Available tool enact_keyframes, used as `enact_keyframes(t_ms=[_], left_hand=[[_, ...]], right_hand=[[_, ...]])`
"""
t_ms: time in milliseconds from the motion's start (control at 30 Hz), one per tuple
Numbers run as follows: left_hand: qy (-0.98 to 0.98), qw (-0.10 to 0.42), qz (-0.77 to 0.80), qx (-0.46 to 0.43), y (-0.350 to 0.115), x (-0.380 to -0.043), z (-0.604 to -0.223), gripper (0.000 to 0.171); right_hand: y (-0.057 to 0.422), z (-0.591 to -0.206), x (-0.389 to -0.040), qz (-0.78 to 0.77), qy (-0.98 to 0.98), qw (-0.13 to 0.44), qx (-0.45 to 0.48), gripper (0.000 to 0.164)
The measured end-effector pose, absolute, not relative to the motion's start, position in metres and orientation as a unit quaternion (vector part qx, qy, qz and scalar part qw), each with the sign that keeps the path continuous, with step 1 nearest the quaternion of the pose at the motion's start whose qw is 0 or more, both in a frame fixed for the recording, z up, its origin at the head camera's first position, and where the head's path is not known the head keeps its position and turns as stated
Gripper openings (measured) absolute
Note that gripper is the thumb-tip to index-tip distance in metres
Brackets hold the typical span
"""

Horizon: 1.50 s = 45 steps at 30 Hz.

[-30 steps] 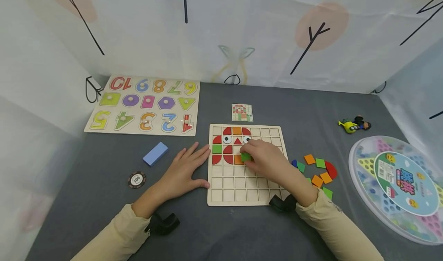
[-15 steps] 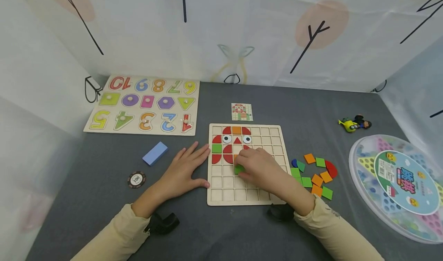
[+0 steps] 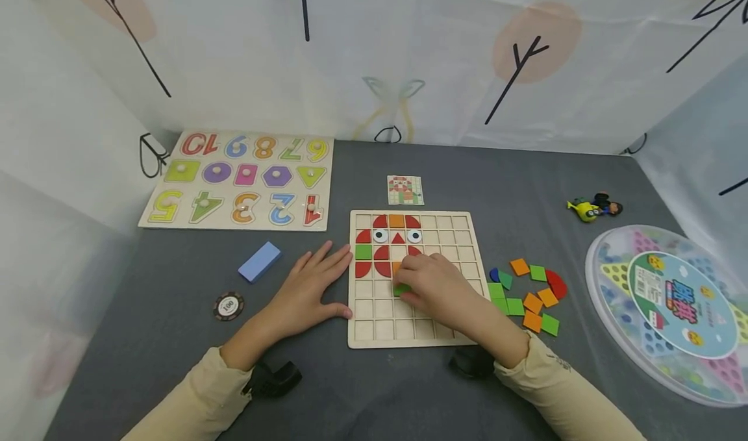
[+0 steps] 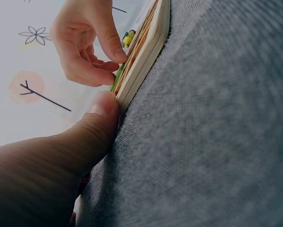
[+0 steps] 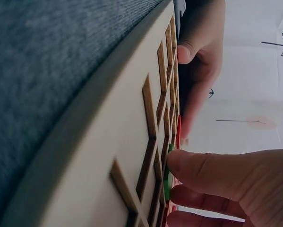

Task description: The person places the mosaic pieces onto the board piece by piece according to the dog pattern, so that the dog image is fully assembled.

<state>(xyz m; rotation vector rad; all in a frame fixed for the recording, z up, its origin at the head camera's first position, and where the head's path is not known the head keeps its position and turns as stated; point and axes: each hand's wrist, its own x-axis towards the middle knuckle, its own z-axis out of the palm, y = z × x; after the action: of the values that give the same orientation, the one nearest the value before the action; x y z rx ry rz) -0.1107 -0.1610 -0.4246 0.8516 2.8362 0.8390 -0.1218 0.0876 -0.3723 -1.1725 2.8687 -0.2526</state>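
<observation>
A wooden grid board (image 3: 363, 330) lies in front of me, its upper left cells filled with red, orange and green pieces and two eye pieces. My right hand (image 3: 438, 288) pinches a green square tile (image 3: 400, 290) at a cell just below an orange tile (image 3: 397, 267). In the right wrist view the thumb lies against that green tile (image 5: 167, 182), and the tile sits at the grid. My left hand (image 3: 306, 295) rests with spread fingers beside the board, thumb and fingertips at its left edge. Part of the board is hidden under the right hand.
Loose green, orange, red and blue pieces (image 3: 532, 302) lie right of the board. A small picture card (image 3: 406, 189) is behind it. Around these are a number puzzle (image 3: 234, 225), a blue block (image 3: 260, 262), a chip (image 3: 228, 306), toy figures (image 3: 586, 211) and a round game box (image 3: 604, 363).
My right hand has moved down and left over the board with the green tile, from beside the orange tile to the cell below it. The left hand has stayed put.
</observation>
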Motion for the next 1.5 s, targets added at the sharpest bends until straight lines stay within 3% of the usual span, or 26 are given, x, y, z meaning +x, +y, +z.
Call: enact_keyframes(t_ms=[167,400,600,767,1500], left_hand=[[0.923,0.033,0.272,0.271,-0.163,-0.110,-0.427,0.094],[0.924,0.040,0.269,0.268,-0.166,-0.109,-0.429,0.094],[0.924,0.040,0.272,0.266,-0.167,-0.108,-0.428,0.094],[0.925,0.039,0.271,0.265,-0.168,-0.109,-0.427,0.094],[0.920,0.040,0.270,0.280,-0.163,-0.112,-0.428,0.094]], right_hand=[[0.105,-0.370,-0.124,-0.113,0.924,-0.003,-0.364,0.020],[0.170,-0.361,-0.126,-0.113,0.954,-0.045,-0.275,0.027],[0.211,-0.362,-0.118,-0.092,0.975,0.006,-0.204,0.023],[0.216,-0.367,-0.113,-0.092,0.969,0.036,-0.226,0.024],[0.215,-0.368,-0.110,-0.070,0.972,0.027,-0.223,0.028]])
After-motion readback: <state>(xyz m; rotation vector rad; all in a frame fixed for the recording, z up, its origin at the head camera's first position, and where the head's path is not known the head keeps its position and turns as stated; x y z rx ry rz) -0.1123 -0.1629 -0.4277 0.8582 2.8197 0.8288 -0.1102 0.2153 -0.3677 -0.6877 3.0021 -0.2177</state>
